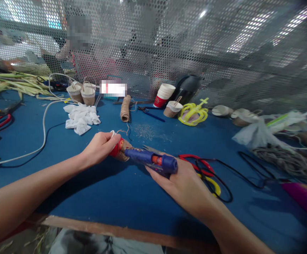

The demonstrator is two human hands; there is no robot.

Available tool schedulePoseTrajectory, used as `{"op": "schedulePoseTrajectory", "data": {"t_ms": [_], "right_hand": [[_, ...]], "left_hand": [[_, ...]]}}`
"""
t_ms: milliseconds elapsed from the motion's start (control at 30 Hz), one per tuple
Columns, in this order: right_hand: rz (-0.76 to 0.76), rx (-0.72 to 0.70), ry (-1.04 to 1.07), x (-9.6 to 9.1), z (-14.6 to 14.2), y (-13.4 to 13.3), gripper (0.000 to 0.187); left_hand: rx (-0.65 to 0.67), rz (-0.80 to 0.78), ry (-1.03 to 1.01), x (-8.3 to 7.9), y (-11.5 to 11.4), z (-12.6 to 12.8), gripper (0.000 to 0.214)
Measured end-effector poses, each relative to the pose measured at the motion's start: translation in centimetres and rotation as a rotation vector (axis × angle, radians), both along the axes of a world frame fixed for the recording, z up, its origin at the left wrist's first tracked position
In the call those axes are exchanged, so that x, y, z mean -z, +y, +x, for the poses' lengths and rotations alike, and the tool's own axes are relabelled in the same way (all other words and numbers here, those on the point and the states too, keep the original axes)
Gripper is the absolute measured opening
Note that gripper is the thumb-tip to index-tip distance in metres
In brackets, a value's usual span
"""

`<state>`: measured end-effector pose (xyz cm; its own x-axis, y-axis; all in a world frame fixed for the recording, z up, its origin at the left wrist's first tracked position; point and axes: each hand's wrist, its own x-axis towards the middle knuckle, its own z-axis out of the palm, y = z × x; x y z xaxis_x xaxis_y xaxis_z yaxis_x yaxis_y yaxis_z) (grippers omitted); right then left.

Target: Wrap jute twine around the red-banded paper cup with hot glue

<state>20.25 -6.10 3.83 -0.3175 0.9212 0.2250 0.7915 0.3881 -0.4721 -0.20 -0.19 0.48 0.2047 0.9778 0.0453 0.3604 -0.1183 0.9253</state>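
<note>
My left hand [102, 147] is closed around the rim end of a red paper cup [117, 146], tipped on its side. Twine [124, 155] is wound around the cup's lower part. In my right hand [182, 183] is a blue hot glue gun [145, 157], its nozzle at the twine-wrapped part; whether it touches cannot be seen. A loose strand of twine runs from the cup toward a twine spool [125, 108] lying behind it. Scissors with red and yellow handles [198, 164] lie beyond my right hand, partly hidden by it.
White crumpled cloth [82, 117], twine-wrapped cups [88, 94], blue-handled pliers [152, 113], stacked paper cups [164, 95] and a yellow crown-like piece [193, 113] stand toward the back. A white cable [44, 130] crosses the left side; a black cord [248, 180] loops at right. Perforated metal screen [143, 53] rises behind.
</note>
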Motion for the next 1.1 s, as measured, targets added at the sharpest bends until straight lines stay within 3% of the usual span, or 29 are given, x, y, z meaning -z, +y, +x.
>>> {"op": "schedulePoseTrajectory", "data": {"t_ms": [167, 333, 433, 567, 667, 900, 1100], "right_hand": [[-0.031, 0.039, 0.102, -0.4, -0.1, 0.3, 0.009], [-0.288, 0.110, 0.245, -1.3, 0.6, 1.1, 0.025], [-0.413, 0.091, 0.421, -1.5, 1.6, 2.3, 0.023], [-0.506, 0.247, 0.645, -1.0, 3.1, 5.0, 0.020], [-0.473, 0.359, 0.570, -0.1, 3.8, 7.3, 0.018], [-0.400, 0.447, 0.379, 2.3, 4.4, 11.2, 0.024], [-0.178, 0.526, 0.148, 2.1, 4.2, 11.9, 0.024]], "left_hand": [[0.025, 0.022, 0.000, 0.1, -0.1, -0.1, 0.041], [0.066, 0.031, 0.005, 0.2, -0.3, -0.3, 0.043], [0.072, 0.031, 0.003, 0.1, -0.4, -0.4, 0.044], [0.063, 0.037, -0.039, 0.0, -0.4, -0.6, 0.042], [0.068, 0.032, -0.081, -0.3, -0.5, -0.6, 0.042], [0.063, 0.035, -0.099, -0.9, -0.7, -0.7, 0.043], [0.091, 0.037, -0.122, -0.5, -0.6, -0.9, 0.043]]}}
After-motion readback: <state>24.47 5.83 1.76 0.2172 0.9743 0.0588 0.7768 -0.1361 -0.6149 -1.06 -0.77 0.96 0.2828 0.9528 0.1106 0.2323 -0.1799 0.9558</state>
